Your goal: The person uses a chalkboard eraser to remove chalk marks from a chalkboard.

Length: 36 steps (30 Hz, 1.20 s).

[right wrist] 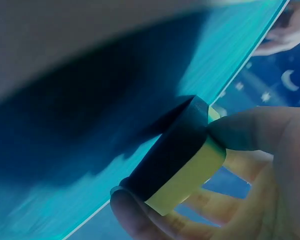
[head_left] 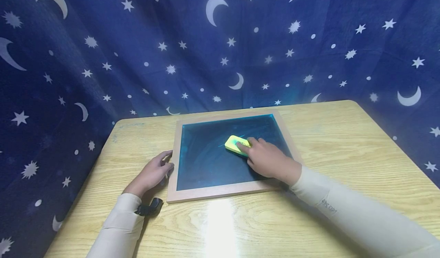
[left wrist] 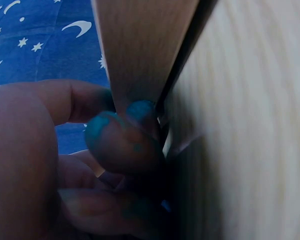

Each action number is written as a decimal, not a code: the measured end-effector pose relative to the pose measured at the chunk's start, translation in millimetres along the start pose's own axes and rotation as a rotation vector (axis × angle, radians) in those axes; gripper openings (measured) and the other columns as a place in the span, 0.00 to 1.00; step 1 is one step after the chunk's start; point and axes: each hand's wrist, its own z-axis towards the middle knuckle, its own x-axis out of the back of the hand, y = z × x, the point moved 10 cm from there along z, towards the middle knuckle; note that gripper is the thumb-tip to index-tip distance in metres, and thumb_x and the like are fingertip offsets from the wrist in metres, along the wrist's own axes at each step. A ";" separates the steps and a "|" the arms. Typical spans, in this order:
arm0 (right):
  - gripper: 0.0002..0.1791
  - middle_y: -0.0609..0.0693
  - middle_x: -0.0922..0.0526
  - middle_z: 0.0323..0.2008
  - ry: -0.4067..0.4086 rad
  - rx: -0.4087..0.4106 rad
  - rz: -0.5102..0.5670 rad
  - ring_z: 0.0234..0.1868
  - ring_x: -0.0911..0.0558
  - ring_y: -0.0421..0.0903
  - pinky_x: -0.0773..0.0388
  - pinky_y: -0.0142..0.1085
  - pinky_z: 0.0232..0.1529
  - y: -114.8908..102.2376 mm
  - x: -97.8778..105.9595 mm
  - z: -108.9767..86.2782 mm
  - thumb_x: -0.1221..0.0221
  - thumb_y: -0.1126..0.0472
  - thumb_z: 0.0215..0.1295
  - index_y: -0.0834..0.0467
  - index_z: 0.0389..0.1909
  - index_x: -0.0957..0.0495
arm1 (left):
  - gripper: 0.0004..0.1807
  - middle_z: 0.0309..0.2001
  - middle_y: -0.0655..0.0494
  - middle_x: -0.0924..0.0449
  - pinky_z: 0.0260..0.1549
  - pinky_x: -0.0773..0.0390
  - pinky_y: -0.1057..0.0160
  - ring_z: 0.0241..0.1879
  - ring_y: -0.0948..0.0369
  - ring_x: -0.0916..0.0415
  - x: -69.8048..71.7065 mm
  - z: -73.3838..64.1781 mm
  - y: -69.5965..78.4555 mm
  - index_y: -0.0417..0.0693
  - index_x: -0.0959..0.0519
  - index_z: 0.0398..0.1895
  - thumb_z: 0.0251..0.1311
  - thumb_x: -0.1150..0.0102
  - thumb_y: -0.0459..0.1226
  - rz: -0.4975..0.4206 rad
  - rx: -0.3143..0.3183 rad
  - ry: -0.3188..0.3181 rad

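A chalkboard (head_left: 206, 166) in a light wooden frame lies on the table, its dark face smeared with blue-green chalk. My right hand (head_left: 268, 159) grips a yellow eraser (head_left: 231, 143) over the board, right of its middle. The right wrist view shows the dark underside of the eraser (right wrist: 182, 175) tilted toward the board, thumb and fingers at its sides. At the frame's left edge is my left hand (head_left: 151, 176). Its blue-stained fingertips (left wrist: 117, 145) pinch the wooden frame (left wrist: 145, 50) in the left wrist view; the lower fingers are partly in shadow.
The board stands on a pale wood-grain table (head_left: 343, 143). Behind and to the left hangs a dark blue curtain (head_left: 192, 28) with moons and stars. A black strap device (head_left: 151, 207) sits at my left wrist, close to the frame's near left corner.
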 end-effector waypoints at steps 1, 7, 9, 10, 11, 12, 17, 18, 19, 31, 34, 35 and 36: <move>0.29 0.66 0.22 0.56 -0.005 -0.023 0.006 0.44 0.19 0.60 0.17 0.52 0.43 7.8 -0.3 1.2 0.42 0.62 0.67 0.54 0.70 0.29 | 0.34 0.32 0.49 0.22 0.22 0.24 0.58 0.20 0.58 0.29 0.1 0.0 -0.1 0.44 0.46 0.78 0.71 0.55 0.40 0.002 0.000 0.001; 0.29 0.67 0.20 0.48 0.003 -0.117 0.013 0.34 0.21 0.57 0.19 0.52 0.38 48.7 0.5 3.0 0.40 0.62 0.66 0.57 0.69 0.28 | 0.34 0.30 0.50 0.23 0.23 0.23 0.58 0.20 0.58 0.28 0.6 -0.4 -0.2 0.44 0.46 0.78 0.72 0.55 0.40 0.007 -0.002 0.001; 0.28 0.68 0.20 0.46 0.005 -0.139 0.005 0.33 0.21 0.57 0.19 0.53 0.37 59.9 1.6 1.6 0.40 0.62 0.66 0.58 0.68 0.28 | 0.34 0.30 0.50 0.23 0.23 0.23 0.58 0.20 0.58 0.28 0.8 -0.7 -0.1 0.43 0.47 0.78 0.72 0.56 0.40 0.003 -0.001 -0.001; 0.28 0.68 0.20 0.46 0.005 -0.151 0.005 0.33 0.21 0.58 0.19 0.54 0.36 65.3 2.1 0.6 0.40 0.62 0.66 0.58 0.68 0.28 | 0.34 0.30 0.49 0.23 0.23 0.23 0.58 0.20 0.58 0.29 0.9 -0.8 -0.3 0.43 0.47 0.78 0.72 0.56 0.40 0.001 0.000 -0.001; 0.29 0.69 0.20 0.46 0.000 -0.168 0.006 0.34 0.20 0.59 0.19 0.54 0.36 71.1 2.1 -0.5 0.40 0.62 0.66 0.59 0.68 0.28 | 0.34 0.31 0.49 0.22 0.23 0.23 0.58 0.20 0.58 0.29 1.0 -1.0 -0.4 0.43 0.47 0.79 0.72 0.56 0.40 -0.002 0.001 -0.002; 0.29 0.69 0.21 0.47 -0.003 -0.183 0.008 0.35 0.20 0.60 0.19 0.55 0.36 76.4 2.0 -1.7 0.40 0.62 0.66 0.59 0.68 0.28 | 0.34 0.32 0.49 0.22 0.23 0.23 0.58 0.20 0.58 0.29 1.3 -1.0 -0.6 0.44 0.47 0.79 0.72 0.56 0.40 -0.002 0.002 -0.002; 0.29 0.72 0.22 0.49 -0.007 -0.229 0.013 0.35 0.20 0.64 0.20 0.58 0.36 97.2 1.3 -7.2 0.41 0.63 0.65 0.61 0.68 0.29 | 0.34 0.32 0.49 0.22 0.23 0.24 0.58 0.20 0.58 0.29 2.0 -1.1 -1.5 0.44 0.47 0.79 0.72 0.55 0.41 -0.009 0.004 -0.002; 0.29 0.73 0.22 0.49 -0.005 -0.230 0.016 0.35 0.20 0.64 0.21 0.58 0.36 99.2 1.6 -7.9 0.42 0.63 0.65 0.62 0.68 0.29 | 0.34 0.31 0.50 0.22 0.23 0.23 0.58 0.19 0.58 0.29 2.2 -1.1 -1.7 0.44 0.47 0.79 0.72 0.55 0.41 -0.011 0.005 -0.002; 0.29 0.73 0.22 0.49 -0.004 -0.231 0.017 0.34 0.20 0.64 0.21 0.59 0.35 100.7 1.7 -8.5 0.42 0.63 0.65 0.62 0.68 0.29 | 0.34 0.30 0.50 0.23 0.23 0.23 0.57 0.19 0.58 0.29 2.1 -1.3 -1.8 0.44 0.47 0.79 0.72 0.55 0.41 -0.012 0.006 -0.003; 0.28 0.72 0.21 0.48 0.010 -0.208 0.023 0.32 0.21 0.61 0.21 0.56 0.34 96.1 4.0 -5.6 0.41 0.64 0.65 0.61 0.67 0.28 | 0.34 0.29 0.51 0.23 0.22 0.24 0.58 0.18 0.58 0.30 1.2 -1.9 -2.0 0.44 0.47 0.79 0.72 0.55 0.41 -0.011 0.006 -0.002; 0.28 0.71 0.21 0.48 0.004 -0.201 0.028 0.33 0.21 0.60 0.20 0.56 0.36 87.3 3.3 -2.3 0.41 0.63 0.65 0.61 0.67 0.28 | 0.34 0.28 0.51 0.24 0.23 0.24 0.58 0.18 0.58 0.30 0.3 -1.5 -1.1 0.44 0.47 0.79 0.72 0.55 0.41 -0.011 0.006 -0.006; 0.28 0.70 0.21 0.48 0.002 -0.196 0.025 0.34 0.21 0.60 0.19 0.55 0.38 83.5 2.5 -0.8 0.41 0.63 0.65 0.60 0.68 0.28 | 0.34 0.28 0.51 0.24 0.23 0.24 0.58 0.18 0.59 0.30 0.2 -1.4 -0.7 0.44 0.47 0.79 0.72 0.55 0.41 -0.012 0.007 -0.006; 0.28 0.69 0.21 0.48 0.001 -0.193 0.020 0.34 0.20 0.59 0.19 0.55 0.39 79.4 1.8 0.8 0.41 0.63 0.66 0.60 0.68 0.28 | 0.34 0.28 0.51 0.24 0.23 0.24 0.58 0.18 0.59 0.30 0.1 -1.3 -0.4 0.44 0.47 0.79 0.72 0.55 0.41 -0.011 0.007 -0.007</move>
